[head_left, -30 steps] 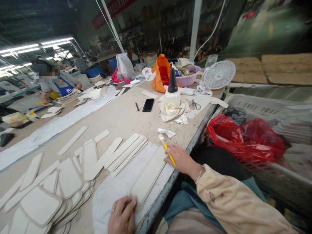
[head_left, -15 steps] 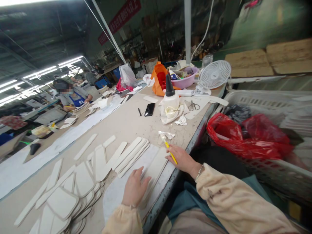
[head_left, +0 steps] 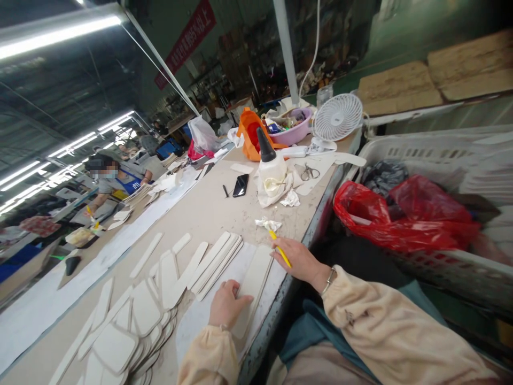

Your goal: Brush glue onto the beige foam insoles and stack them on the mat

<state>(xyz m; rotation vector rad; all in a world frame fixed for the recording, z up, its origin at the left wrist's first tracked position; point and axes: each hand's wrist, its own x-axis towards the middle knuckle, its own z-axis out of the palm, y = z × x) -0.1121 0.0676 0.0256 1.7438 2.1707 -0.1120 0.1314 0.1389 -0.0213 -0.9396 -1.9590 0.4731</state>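
Note:
My left hand [head_left: 227, 307] lies on a stack of long cream strips [head_left: 256, 278] near the table's front edge, its fingers curled at the stack's left side. My right hand [head_left: 297, 259] rests on the far end of the same stack and holds a yellow-handled glue brush [head_left: 279, 250], bristles pointing away from me. The stack sits on a white sheet [head_left: 196, 321]. More cream strips [head_left: 216, 256] and rounded cream pieces [head_left: 136, 315] are fanned out to the left.
A glue bottle with a black nozzle [head_left: 269, 166], a phone [head_left: 240, 185], scissors [head_left: 308, 172], crumpled tissue [head_left: 267, 223], an orange bag [head_left: 250, 133], a pink basin [head_left: 292, 131] and a small fan [head_left: 337, 117] stand farther back. A red bag [head_left: 385, 216] fills a crate on the right. Another person [head_left: 108, 179] works at the far left.
My left hand has moved from the stack's near end up along its left side. My head has tilted, shifting the whole scene. The right hand with the brush has stayed put.

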